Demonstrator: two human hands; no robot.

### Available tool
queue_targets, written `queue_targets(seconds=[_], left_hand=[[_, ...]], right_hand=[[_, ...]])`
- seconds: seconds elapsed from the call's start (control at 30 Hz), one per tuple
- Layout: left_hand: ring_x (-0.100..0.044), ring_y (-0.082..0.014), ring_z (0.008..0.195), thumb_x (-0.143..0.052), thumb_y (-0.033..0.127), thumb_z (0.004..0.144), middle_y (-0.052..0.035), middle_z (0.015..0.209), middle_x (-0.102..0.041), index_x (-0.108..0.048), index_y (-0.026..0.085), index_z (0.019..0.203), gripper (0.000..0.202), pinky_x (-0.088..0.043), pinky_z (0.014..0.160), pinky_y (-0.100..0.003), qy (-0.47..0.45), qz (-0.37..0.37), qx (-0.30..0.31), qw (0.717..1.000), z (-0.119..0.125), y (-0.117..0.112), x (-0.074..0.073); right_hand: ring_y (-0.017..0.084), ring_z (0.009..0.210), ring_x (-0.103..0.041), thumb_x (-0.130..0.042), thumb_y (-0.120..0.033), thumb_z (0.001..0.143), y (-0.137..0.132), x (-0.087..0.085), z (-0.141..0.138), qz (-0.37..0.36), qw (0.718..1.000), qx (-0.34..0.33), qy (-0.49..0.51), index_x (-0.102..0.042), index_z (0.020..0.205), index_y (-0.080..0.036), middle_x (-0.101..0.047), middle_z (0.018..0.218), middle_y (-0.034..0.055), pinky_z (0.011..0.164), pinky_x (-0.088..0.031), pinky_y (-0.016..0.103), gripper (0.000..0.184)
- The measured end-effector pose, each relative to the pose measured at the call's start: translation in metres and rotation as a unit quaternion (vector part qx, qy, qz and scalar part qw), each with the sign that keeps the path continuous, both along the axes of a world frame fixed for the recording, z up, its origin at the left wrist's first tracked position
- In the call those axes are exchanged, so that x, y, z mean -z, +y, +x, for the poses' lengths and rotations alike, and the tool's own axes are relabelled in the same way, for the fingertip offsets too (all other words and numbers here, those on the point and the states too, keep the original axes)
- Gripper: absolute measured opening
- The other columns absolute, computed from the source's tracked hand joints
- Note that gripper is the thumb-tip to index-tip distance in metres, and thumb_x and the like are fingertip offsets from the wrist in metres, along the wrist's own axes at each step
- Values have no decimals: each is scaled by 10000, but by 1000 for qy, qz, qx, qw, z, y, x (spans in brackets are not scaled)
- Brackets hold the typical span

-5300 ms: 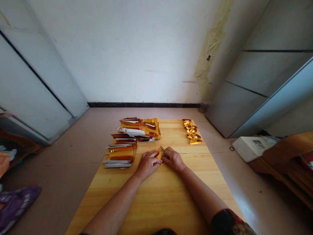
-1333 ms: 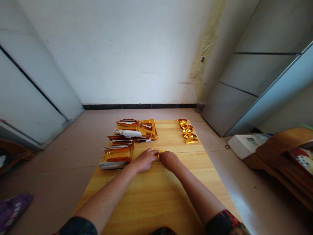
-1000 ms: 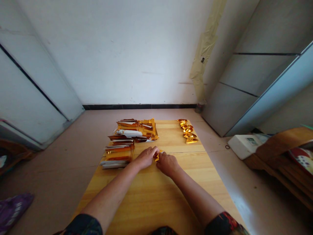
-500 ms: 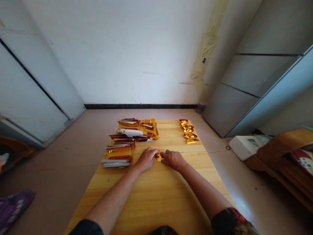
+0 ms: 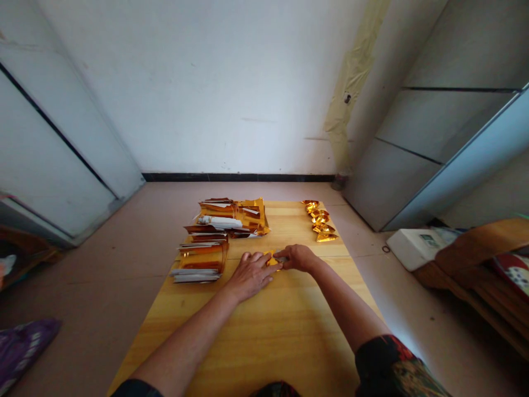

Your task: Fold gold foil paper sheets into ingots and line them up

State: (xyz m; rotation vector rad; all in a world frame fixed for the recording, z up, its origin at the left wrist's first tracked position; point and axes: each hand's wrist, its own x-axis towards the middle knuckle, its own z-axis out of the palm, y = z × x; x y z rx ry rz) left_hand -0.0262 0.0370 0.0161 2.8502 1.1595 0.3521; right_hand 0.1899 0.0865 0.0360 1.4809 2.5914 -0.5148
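A small piece of gold foil paper (image 5: 273, 258) lies on the wooden table between my two hands, partly hidden by fingers. My left hand (image 5: 253, 272) rests flat with its fingers stretched out, the tips touching the paper's left side. My right hand (image 5: 298, 258) pinches the paper's right edge between thumb and fingers. Several folded gold foil pieces (image 5: 320, 221) stand in a row at the table's far right. Stacks of gold foil sheets with white backs (image 5: 202, 259) lie to the left of my left hand, and more sheets (image 5: 235, 218) lie behind them.
The wooden table (image 5: 243, 342) stands in front of a white wall (image 5: 198, 94). Grey cabinets (image 5: 430, 121) rise on the right. A white box (image 5: 409, 248) and a wooden piece of furniture (image 5: 475, 264) are on the right. A purple bag (image 5: 27, 353) lies on the floor at left.
My left hand has gone from a pinch to lying flat, fingers spread over the foil paper. My right hand has shifted slightly right and away from me, its wrist more raised.
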Motion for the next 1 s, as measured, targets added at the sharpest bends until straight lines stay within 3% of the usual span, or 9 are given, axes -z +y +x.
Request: queue_targets(seconds=[0.23, 0.33, 0.47, 0.63, 0.8, 0.87, 1.0], left_hand=[[-452, -245, 1146, -570, 288, 850, -36, 1337, -496, -466, 413, 1285, 465, -394, 869, -427, -11, 17, -25, 999, 3, -5, 8], [-461, -241, 1144, -596, 269, 829, -43, 1305, -519, -517, 386, 1249, 443, -419, 890, -419, -32, 24, -22, 999, 4, -5, 13], [-461, -237, 1154, -617, 239, 809, -56, 1239, -554, -597, 336, 1167, 371, -435, 944, -415, -70, 39, -14, 997, 5, -4, 19], [-495, -215, 1138, -561, 199, 846, -64, 1106, -604, -654, 296, 1082, 271, -455, 960, -389, -89, 54, 12, 995, 7, 1, 16], [-580, -190, 995, -503, 220, 889, -49, 1030, -641, -652, 276, 1072, 243, -505, 860, -340, -63, 31, 13, 997, 8, 3, 7], [-591, -193, 990, -500, 226, 892, -47, 1042, -651, -642, 266, 1084, 242, -505, 857, -340, -50, 30, 11, 998, 6, 3, 7], [-596, -205, 1011, -518, 204, 880, -59, 1087, -656, -635, 235, 1083, 236, -498, 863, -358, -50, 46, 12, 998, 3, -1, 10]], right_hand=[[153, 797, -608, -663, -347, 751, -17, 10, 0, 52, 993, 55, 87, -556, 1243, -270, -664, 966, 20, 657, -401, 220, 508], [131, 799, -581, -619, -260, 791, -33, 22, 0, 116, 982, 60, 137, -605, 1113, -194, -642, 947, 35, 684, -399, 212, 329], [143, 805, -542, -565, -223, 855, -48, 31, -2, 200, 974, 20, 101, -652, 873, -179, -634, 863, 43, 704, -374, 232, 99], [148, 785, -529, -494, -266, 926, -49, 17, 0, 227, 971, -66, 26, -659, 808, -195, -645, 816, 40, 683, -343, 260, 215], [181, 784, -567, -502, -181, 900, -48, -7, -12, 180, 971, -141, -75, -668, 836, -162, -656, 810, 77, 676, -374, 292, 178], [200, 783, -582, -507, -128, 873, -53, -12, -22, 161, 970, -128, -126, -672, 872, -126, -656, 832, 111, 663, -396, 301, 165], [223, 816, -582, -458, -75, 864, -68, -8, -37, 158, 974, -43, -157, -659, 947, -78, -632, 897, 164, 637, -429, 306, 218]])
